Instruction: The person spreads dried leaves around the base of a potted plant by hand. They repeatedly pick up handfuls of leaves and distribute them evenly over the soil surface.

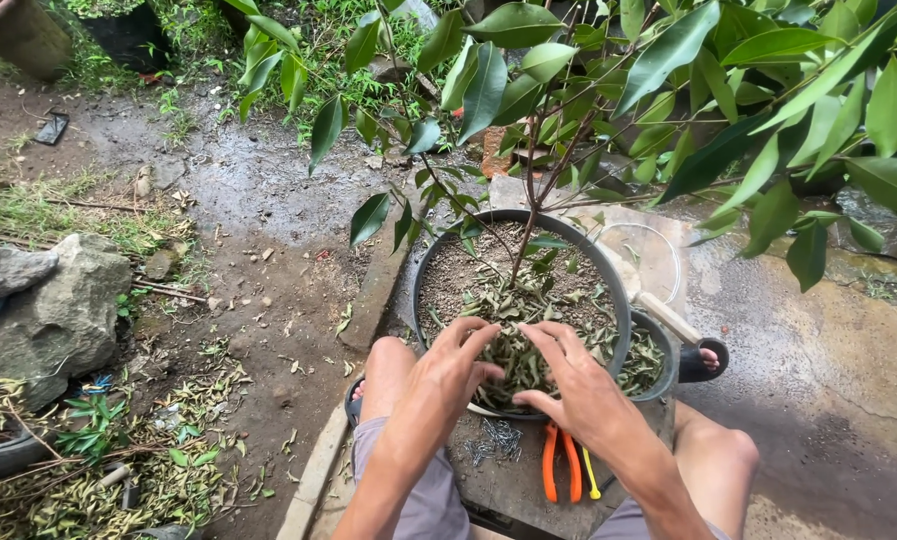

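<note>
Muddy yard. Both hands, left hand (446, 372) and right hand (571, 385), spread flat, pressed dry leaf litter (516, 352) in round dark plastic pot (619, 290). Risk, imo: thin sapling stem (524, 215) snapped if bumped; orange-handled pliers (560, 462) near knees got kicked.

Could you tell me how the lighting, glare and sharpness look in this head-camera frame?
Head view: soft, even daylight with no hard shadows; pale sheen on the wet ground; both hands and the pot are sharp; wide-angle bending shows toward the edges.

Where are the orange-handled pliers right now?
The orange-handled pliers lie on the ground between the person's knees, just below the dark plant pot and under the right hand, beside a small heap of metal staples.
</note>
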